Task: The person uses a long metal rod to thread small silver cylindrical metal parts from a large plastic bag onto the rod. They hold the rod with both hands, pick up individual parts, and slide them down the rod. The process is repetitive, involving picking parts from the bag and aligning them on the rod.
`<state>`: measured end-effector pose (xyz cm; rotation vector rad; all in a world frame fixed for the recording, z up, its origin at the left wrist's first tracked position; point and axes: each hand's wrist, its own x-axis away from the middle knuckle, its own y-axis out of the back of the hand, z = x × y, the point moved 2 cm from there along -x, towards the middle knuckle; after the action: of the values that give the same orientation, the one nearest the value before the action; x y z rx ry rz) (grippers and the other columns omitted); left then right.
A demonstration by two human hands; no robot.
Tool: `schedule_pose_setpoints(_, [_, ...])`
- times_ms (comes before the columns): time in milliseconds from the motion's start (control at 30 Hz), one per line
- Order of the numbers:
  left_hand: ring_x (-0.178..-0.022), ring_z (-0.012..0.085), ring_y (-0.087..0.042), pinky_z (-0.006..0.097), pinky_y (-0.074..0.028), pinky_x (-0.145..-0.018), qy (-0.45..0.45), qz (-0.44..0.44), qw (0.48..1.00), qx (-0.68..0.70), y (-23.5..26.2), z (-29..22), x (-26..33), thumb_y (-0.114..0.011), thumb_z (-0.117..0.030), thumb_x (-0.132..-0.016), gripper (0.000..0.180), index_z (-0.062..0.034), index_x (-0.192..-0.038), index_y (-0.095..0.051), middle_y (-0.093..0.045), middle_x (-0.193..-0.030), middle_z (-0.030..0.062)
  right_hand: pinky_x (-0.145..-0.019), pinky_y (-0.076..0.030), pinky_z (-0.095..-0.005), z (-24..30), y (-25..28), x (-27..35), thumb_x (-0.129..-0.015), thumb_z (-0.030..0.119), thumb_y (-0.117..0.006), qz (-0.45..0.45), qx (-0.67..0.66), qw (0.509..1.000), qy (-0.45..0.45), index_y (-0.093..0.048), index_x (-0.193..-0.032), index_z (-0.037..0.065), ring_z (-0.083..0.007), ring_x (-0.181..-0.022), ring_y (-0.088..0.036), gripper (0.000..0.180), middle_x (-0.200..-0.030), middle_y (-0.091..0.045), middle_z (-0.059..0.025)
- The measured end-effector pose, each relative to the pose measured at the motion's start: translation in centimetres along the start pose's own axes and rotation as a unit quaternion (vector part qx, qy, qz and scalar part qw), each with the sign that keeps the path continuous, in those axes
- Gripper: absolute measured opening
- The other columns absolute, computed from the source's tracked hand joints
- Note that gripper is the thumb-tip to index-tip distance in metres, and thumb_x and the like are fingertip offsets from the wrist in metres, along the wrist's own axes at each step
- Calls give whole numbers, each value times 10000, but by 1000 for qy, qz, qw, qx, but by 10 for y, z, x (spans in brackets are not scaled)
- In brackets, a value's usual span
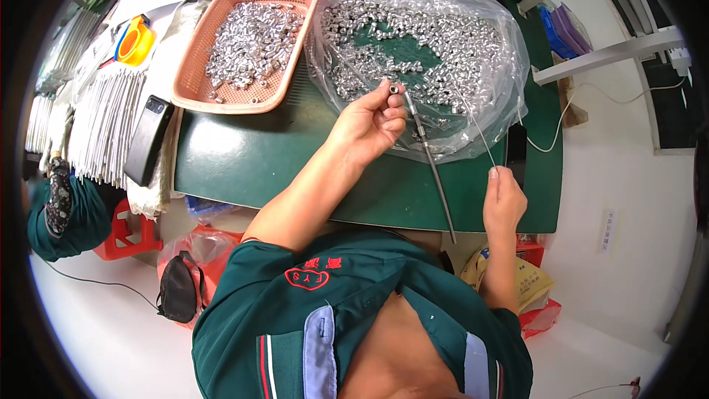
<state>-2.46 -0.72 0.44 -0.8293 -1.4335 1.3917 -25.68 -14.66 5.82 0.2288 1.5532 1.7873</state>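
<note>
Between the thumb and fingers of my left hand (375, 124) is a small silver metal fitting (394, 90) with a round hole in its end. My right hand (505, 199) pinches the lower end of a thin metal rod (481, 134), which slants up over the plastic bag. A thicker dark metal rod (436, 176) lies just right of my left hand, its near end past the table's front edge. Beyond both hands, a clear plastic bag (509, 96) lies spread with many small silver fittings (443, 52) on it.
An orange mesh basket (185, 74) holds more fittings on the green table (244, 155). At left are a black phone (148, 140), a row of thin metal rods (107, 129) and a yellow tape dispenser (135, 41). A grey metal frame (613, 55) stands right. A co-worker's sleeve (81, 214) shows far left.
</note>
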Motion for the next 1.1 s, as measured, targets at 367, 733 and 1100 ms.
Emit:
schedule_pose_setpoints(367, [-585, 78, -379, 196, -302, -450, 12, -57, 998, -11, 3, 3, -2, -601, -287, -915, 303, 6, -914, -527, -453, -679, -9, -543, -423, -259, 38, 48, 3, -866, 37, -582, 19, -216, 973, 74, -653, -994, -17, -142, -546, -530, 156, -679, -606, -86])
schedule_pose_setpoints(733, [-586, 72, -389, 187, -304, -450, -16, -70, 996, -57, 3, 3, -2, -610, -286, -909, 262, -43, -869, -519, -462, -681, -14, -516, -419, -305, 45, 50, -1, -831, 8, -598, 39, -173, 971, 157, -652, -1041, 22, -216, -522, -556, 217, -662, -605, -106])
schedule_pose_setpoints(1100, [-579, 70, -384, 189, -305, -452, -36, -91, 989, -107, 1, 3, -1, -597, -271, -921, 206, -92, -855, -518, -462, -685, -20, -498, -417, -332, 55, 61, -1, -809, 12, -611, 39, -85, 972, 215, -646, -1072, 46, -237, -511, -542, 268, -630, -580, -86])
